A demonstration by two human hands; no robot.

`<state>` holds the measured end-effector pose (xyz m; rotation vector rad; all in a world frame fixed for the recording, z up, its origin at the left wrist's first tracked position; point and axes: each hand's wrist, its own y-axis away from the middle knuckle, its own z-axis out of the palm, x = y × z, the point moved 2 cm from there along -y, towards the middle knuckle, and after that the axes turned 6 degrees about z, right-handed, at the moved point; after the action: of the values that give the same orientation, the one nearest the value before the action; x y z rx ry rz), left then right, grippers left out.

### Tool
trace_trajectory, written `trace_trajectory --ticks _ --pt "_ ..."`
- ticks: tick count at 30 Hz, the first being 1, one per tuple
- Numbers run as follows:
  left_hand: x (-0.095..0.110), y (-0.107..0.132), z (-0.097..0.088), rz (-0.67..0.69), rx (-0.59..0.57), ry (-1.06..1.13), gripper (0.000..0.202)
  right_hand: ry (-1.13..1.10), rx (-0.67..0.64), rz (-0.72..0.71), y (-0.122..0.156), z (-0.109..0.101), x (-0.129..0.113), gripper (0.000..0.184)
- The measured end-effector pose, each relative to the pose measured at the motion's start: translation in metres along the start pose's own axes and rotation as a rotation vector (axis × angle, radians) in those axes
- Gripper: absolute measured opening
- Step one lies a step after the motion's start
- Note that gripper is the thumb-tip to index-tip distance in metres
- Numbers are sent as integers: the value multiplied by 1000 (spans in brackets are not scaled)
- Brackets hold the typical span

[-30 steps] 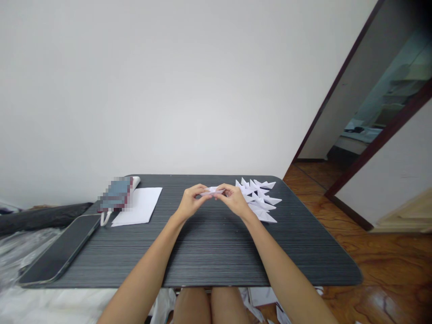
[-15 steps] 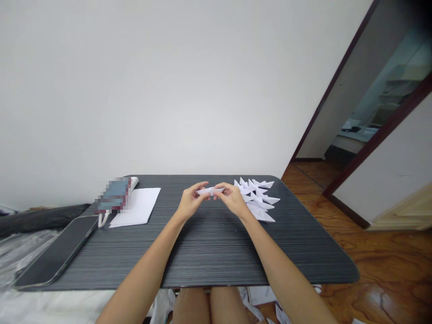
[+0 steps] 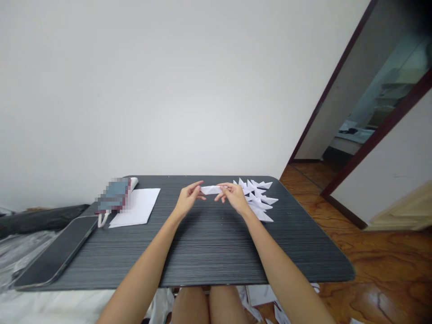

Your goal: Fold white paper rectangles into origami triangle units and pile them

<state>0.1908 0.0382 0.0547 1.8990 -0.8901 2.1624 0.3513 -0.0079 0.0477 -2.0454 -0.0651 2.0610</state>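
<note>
A small folded piece of white paper (image 3: 210,190) is stretched level between my two hands, above the far part of the dark table (image 3: 216,243). My left hand (image 3: 188,198) pinches its left end between thumb and fingers. At the other end my right hand (image 3: 234,196) pinches it, with the lower fingers bent beneath. Just right of my right hand lie several folded white paper boats (image 3: 261,204) with pointed tips, grouped in a cluster; my hand hides part of them.
At the left are a stack of white paper sheets (image 3: 140,209), a blurred-out object (image 3: 114,195) with a white cable (image 3: 103,219), and a dark phone (image 3: 56,252) at the table's edge. Beyond the table stands a white wall (image 3: 202,90). More white paper (image 3: 259,294) shows below the table.
My hands have moved slightly apart. The folded paper between them now shows a flatter, wider face, where before it looked narrow and pointed.
</note>
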Motion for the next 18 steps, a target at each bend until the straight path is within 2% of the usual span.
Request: trace_trajectory --ticks 5,9,13,18 --pt "3 3 6 -85 -21 45 47 23 8 -33 2 4 0 30" --pt "-2 3 9 -22 -46 -12 46 56 -8 -33 4 8 1 31" --pt "-4 2 9 36 -41 -57 42 163 -81 -39 7 9 -3 28" --pt "3 6 12 42 -142 -133 41 325 -172 -64 14 10 -9 23"
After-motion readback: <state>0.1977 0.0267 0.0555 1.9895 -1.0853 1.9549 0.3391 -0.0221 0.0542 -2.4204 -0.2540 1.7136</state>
